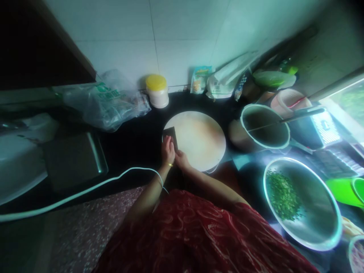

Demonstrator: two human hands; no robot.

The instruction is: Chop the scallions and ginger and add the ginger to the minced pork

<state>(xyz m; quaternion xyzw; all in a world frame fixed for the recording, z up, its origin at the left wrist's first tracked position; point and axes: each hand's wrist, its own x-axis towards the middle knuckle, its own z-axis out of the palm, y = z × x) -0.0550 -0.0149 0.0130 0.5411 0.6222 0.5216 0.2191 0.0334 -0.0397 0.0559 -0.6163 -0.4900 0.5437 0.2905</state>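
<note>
Both hands met at the left edge of a round, smooth board point(199, 140) on the dark tabletop point(133, 144). The left hand point(167, 151) lay flat-fingered on a dark rectangular block point(170, 134); the right hand point(181, 159) touched its near end, fingers' grip unclear.

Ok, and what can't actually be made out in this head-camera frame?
- Dark rectangular object: partly covered by the left hand and right hand; its identity and the grip are unclear.
- Pot: inside too dark to see.
- Packets by the wall: print too small and blurred.
- Green container: cut off by the right edge.
</note>
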